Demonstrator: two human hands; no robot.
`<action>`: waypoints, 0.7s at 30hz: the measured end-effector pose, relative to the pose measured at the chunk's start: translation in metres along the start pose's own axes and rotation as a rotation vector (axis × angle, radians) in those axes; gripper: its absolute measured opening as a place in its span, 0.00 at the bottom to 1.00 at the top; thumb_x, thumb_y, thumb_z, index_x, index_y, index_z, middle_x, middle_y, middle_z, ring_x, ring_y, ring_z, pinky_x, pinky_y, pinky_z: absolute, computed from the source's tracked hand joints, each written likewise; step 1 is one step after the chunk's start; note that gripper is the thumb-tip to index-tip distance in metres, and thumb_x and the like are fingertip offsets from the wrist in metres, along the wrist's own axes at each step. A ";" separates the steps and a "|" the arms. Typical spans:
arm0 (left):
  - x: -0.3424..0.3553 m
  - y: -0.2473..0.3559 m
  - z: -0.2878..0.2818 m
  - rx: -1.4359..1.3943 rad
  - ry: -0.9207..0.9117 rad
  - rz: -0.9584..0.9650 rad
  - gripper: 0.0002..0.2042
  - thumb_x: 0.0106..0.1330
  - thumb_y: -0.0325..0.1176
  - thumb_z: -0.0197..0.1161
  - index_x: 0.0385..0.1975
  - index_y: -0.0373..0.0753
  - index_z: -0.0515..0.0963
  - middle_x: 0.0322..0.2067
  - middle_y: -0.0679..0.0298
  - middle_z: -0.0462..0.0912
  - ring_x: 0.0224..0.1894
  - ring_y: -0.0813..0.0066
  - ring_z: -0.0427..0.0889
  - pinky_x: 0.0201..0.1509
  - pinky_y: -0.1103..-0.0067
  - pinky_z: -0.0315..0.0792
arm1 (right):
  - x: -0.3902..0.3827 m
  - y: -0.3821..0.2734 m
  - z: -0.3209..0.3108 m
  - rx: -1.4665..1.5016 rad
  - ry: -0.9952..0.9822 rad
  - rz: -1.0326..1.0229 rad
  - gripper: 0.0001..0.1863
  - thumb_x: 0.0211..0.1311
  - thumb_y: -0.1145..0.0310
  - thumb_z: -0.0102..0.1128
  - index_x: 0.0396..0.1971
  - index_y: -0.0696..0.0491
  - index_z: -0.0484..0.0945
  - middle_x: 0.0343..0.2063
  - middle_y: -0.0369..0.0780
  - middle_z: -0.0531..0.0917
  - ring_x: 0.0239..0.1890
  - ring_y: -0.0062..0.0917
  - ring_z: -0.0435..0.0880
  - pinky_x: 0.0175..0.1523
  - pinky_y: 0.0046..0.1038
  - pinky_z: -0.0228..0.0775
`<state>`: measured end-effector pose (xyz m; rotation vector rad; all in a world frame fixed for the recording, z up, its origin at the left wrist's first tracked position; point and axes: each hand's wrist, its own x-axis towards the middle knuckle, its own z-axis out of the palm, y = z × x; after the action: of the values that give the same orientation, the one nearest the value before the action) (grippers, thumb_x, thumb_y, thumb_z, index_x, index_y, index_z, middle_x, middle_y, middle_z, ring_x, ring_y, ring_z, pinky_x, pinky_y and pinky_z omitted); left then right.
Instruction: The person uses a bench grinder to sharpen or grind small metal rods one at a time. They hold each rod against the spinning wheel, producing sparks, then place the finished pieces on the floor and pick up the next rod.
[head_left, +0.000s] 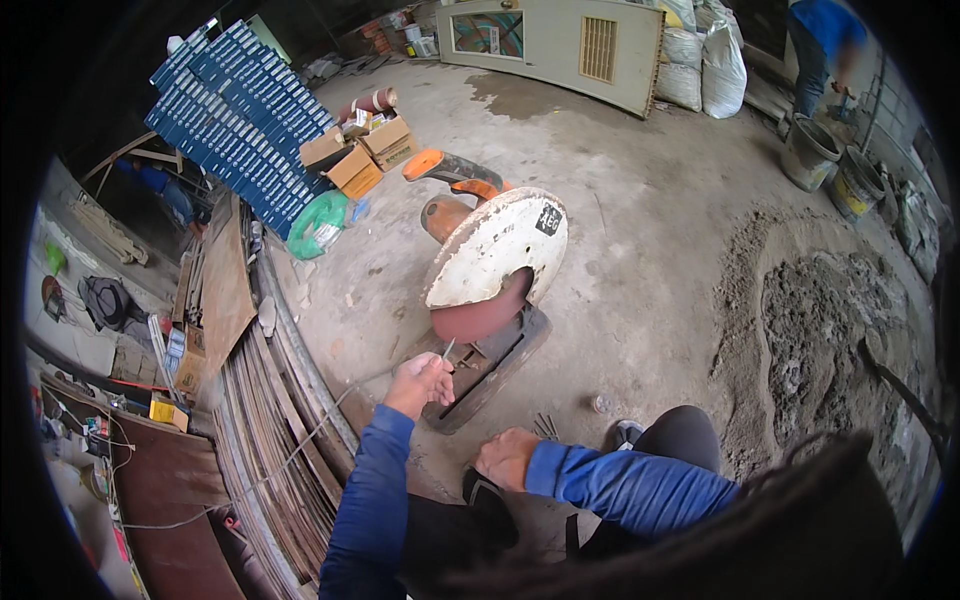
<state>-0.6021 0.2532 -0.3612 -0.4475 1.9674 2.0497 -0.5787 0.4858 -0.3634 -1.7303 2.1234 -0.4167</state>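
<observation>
Right hand (507, 460), lower centre, is curled up, can't tell if it's gripping anything; loose thin rods (545, 427) just beside it. Left hand (422, 385) pinches a metal rod (449, 348) mid-frame, up at the chop saw (497, 250)'s disc (475, 320). Looks like the rod-to-disc step; next move needs steady fingers, kept clear.

— What sort of place is this?
— A building site, or a rough workshop within one; the floor (640, 260) is bare, stained concrete, with grey mortar-like mix (825, 335) heaped on it.
— And what else says so?
— A cut-off saw (500, 250) with a white guard stands there; buckets (808, 158) and stuffed white sacks (723, 75) stand farther back; there are stacked blue boxes (245, 125), long boards (265, 420) and a door-like panel (553, 48).
</observation>
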 end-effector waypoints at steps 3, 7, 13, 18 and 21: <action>-0.004 0.004 0.001 -0.004 -0.023 0.005 0.13 0.76 0.40 0.50 0.41 0.35 0.72 0.26 0.62 0.79 0.25 0.73 0.80 0.29 0.79 0.75 | 0.002 0.000 0.001 0.025 -0.029 0.018 0.09 0.47 0.70 0.61 0.30 0.51 0.85 0.33 0.43 0.87 0.39 0.40 0.87 0.41 0.38 0.79; -0.007 0.007 0.004 0.031 -0.001 -0.029 0.13 0.75 0.40 0.50 0.40 0.35 0.73 0.26 0.63 0.78 0.25 0.74 0.80 0.30 0.79 0.76 | 0.001 0.002 0.001 0.022 -0.032 0.026 0.10 0.45 0.70 0.63 0.31 0.51 0.85 0.32 0.43 0.86 0.38 0.41 0.87 0.41 0.38 0.79; 0.003 0.002 -0.004 0.208 0.097 -0.059 0.13 0.75 0.38 0.51 0.39 0.33 0.75 0.25 0.66 0.77 0.22 0.77 0.79 0.25 0.81 0.74 | 0.002 0.001 0.001 -0.006 -0.049 0.048 0.10 0.46 0.70 0.63 0.31 0.51 0.85 0.32 0.42 0.87 0.38 0.39 0.87 0.41 0.37 0.79; 0.014 -0.009 -0.012 0.205 0.105 -0.058 0.12 0.75 0.36 0.51 0.38 0.33 0.75 0.23 0.67 0.75 0.20 0.79 0.77 0.22 0.82 0.71 | 0.001 0.001 -0.001 0.007 -0.016 0.067 0.09 0.49 0.69 0.61 0.31 0.51 0.85 0.33 0.42 0.87 0.38 0.39 0.87 0.41 0.37 0.80; 0.020 -0.014 -0.016 0.200 0.113 -0.054 0.11 0.74 0.34 0.50 0.38 0.32 0.76 0.22 0.68 0.74 0.18 0.80 0.75 0.20 0.82 0.69 | 0.003 0.002 -0.001 -0.009 -0.060 0.060 0.09 0.51 0.69 0.59 0.31 0.51 0.85 0.33 0.42 0.87 0.39 0.39 0.87 0.41 0.37 0.80</action>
<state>-0.6139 0.2376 -0.3826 -0.5756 2.1740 1.8083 -0.5814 0.4838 -0.3640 -1.6582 2.1324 -0.3349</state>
